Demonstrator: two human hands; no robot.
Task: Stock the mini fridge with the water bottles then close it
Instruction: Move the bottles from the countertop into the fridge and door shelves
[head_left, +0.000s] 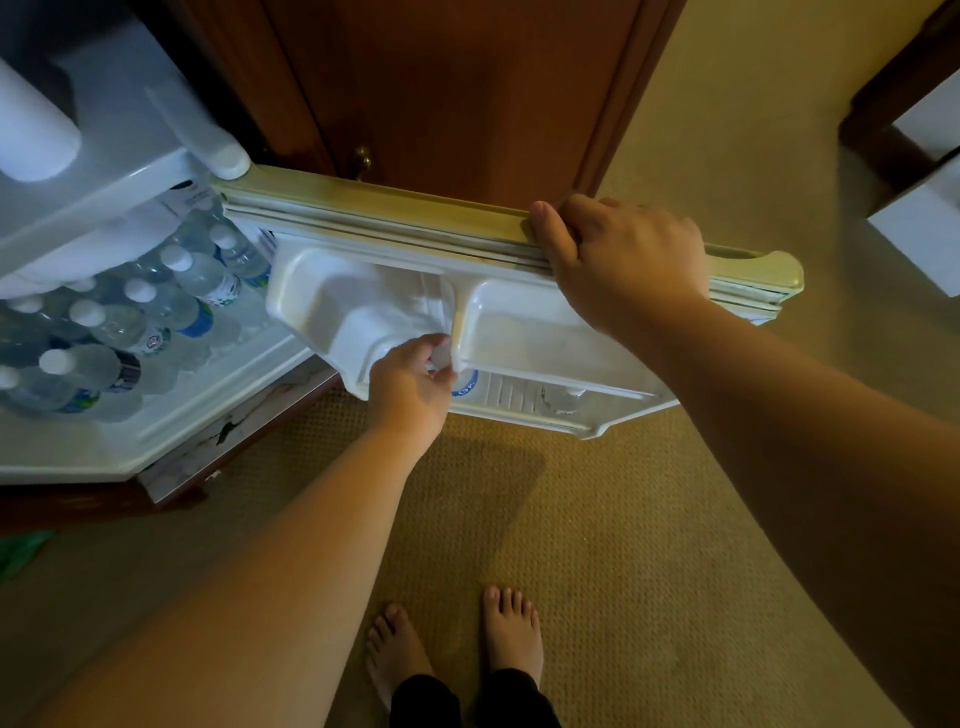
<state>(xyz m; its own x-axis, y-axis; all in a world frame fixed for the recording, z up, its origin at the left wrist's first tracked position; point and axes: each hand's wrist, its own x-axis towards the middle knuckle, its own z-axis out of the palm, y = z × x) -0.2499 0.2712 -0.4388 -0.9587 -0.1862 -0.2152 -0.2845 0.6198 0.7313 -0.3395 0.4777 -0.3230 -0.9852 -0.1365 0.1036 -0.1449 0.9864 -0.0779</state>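
The white mini fridge (104, 176) stands open at the left, its inside packed with several clear water bottles (150, 306) with white caps. Its door (374, 208) is swung wide open to the right. My right hand (618, 260) grips the door's top edge, thumb over the yellowed seal. My left hand (410, 384) pinches the white cap of a water bottle (464, 383) that stands in the door's lower shelf; only the cap and a bit of blue label show. Another bottle (563, 400) lies in that shelf to the right.
The door's moulded upper shelf (358, 306) sits just above my left hand. A dark wooden door (457, 93) rises behind the fridge door. Beige carpet (597, 519) covers the floor, with my bare feet (457, 644) below. White furniture (919, 228) stands at the far right.
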